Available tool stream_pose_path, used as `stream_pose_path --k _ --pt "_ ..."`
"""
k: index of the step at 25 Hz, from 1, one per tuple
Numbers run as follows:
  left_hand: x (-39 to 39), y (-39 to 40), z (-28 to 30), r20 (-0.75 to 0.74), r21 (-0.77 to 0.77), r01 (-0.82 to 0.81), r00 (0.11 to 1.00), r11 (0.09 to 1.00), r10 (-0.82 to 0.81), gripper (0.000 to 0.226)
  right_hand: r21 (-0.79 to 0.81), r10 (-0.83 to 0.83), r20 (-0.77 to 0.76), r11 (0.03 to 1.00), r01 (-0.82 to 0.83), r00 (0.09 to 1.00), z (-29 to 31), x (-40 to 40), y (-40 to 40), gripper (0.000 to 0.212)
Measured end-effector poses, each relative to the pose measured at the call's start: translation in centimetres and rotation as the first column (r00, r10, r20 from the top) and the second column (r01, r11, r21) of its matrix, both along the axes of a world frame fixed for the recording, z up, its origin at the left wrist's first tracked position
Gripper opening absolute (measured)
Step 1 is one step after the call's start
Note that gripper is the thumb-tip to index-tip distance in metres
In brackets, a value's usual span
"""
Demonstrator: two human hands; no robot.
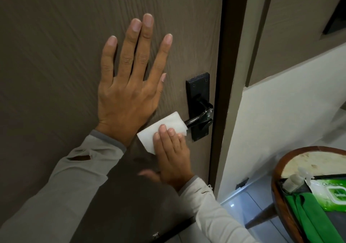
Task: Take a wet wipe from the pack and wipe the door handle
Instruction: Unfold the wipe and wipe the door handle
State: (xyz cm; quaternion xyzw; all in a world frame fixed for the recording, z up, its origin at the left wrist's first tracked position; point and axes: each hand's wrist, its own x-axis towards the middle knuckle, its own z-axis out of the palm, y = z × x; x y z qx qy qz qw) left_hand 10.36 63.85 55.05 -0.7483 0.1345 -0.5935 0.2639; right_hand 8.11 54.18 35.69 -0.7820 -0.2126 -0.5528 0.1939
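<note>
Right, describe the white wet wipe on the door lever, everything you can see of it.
The white wet wipe is a folded, soft, slightly textured sheet, roughly rectangular and lying diagonally. It is wrapped over the free end of the black metal lever handle, hiding that tip. The right hand presses it with the fingers flat on top. Its lower left corner hangs free by the grey-brown wood-grain door. It looks clean and untorn.

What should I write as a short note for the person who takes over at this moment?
Left hand: open, flat on the brown wooden door.
Right hand: presses the folded white wet wipe around the free end of the black metal lever handle.
Green wet wipe pack: on the round wooden table, lower right.
Done: wipe taken, on the handle.
Left: wipe the rest of the lever, towards its black backplate.
</note>
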Motion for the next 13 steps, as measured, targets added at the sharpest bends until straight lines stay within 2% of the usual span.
stream_pose_path --k 1,4,5,8,9,12,13 --pt "0.0 0.0 -0.1 -0.004 -0.004 -0.002 1.0 1.0 0.002 0.053 0.007 -0.015 0.01 1.0 0.015 1.0 0.2 0.7 -1.1 0.093" --pt "-0.1 -0.1 -0.2 -0.025 -0.009 0.004 1.0 1.0 -0.004 0.055 0.263 -0.096 -0.116 0.957 0.124 0.989 1.4 2.0 -3.9 0.094" --pt "-0.1 0.0 -0.2 -0.037 -0.007 0.004 0.999 1.0 -0.004 0.056 0.257 -0.079 -0.132 0.96 0.111 0.988 1.3 1.6 -3.2 0.097" --pt "-0.1 0.3 -0.2 -0.085 -0.013 0.01 0.996 1.0 -0.011 0.062 0.062 0.014 -0.057 0.998 -0.011 0.998 0.1 -0.2 -0.5 0.099" --pt "-0.1 0.3 -0.3 -0.092 -0.015 0.014 0.996 1.0 -0.015 0.064 0.079 0.012 -0.043 0.997 -0.009 0.999 0.5 0.6 -1.6 0.097" --pt "0.2 0.4 -0.3 -0.084 0.002 0.017 0.996 1.0 -0.017 0.065 0.398 0.037 -0.156 0.917 0.029 0.987 2.0 2.0 -4.6 0.096" --pt "0.2 0.4 -0.3 -0.08 0.004 0.019 0.997 1.0 -0.018 0.065 0.43 0.065 -0.172 0.903 0.015 0.983 1.6 1.4 -4.3 0.098"
